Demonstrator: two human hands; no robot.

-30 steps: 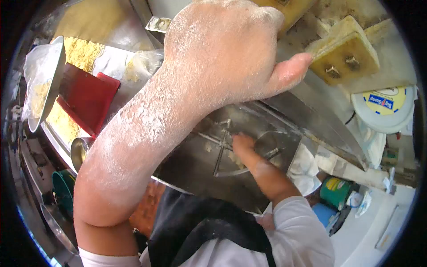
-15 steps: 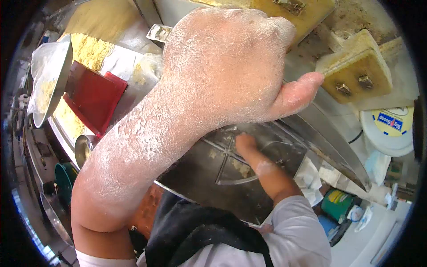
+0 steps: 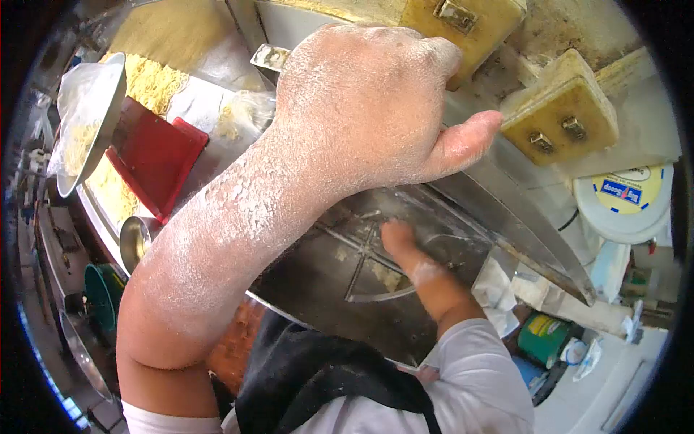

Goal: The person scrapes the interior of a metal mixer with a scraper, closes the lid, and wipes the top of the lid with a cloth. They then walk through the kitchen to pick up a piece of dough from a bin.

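Observation:
My left hand, dusted with white flour, is raised close to the camera. Its thumb sticks out to the right, while the fingers curl down out of sight behind the knuckles. Beside it is a raised steel panel like a lid; contact between them cannot be made out. Lower down, my right hand reaches into a steel mixing tub, closed and slightly blurred near the crossed metal bars. Whatever it may grip is hidden. Pale dough scraps lie in the tub beneath the bars.
Noodles cover a surface at upper left, near a red scoop-like tray, a tilted bowl and a small metal bowl. Yellowed switch boxes are at upper right, above a white-lidded tub. A green can stands at lower right.
The view has turned slightly, and the left hand sits a little lower and further left in it. The right hand stays at nearly the same spot in the tub.

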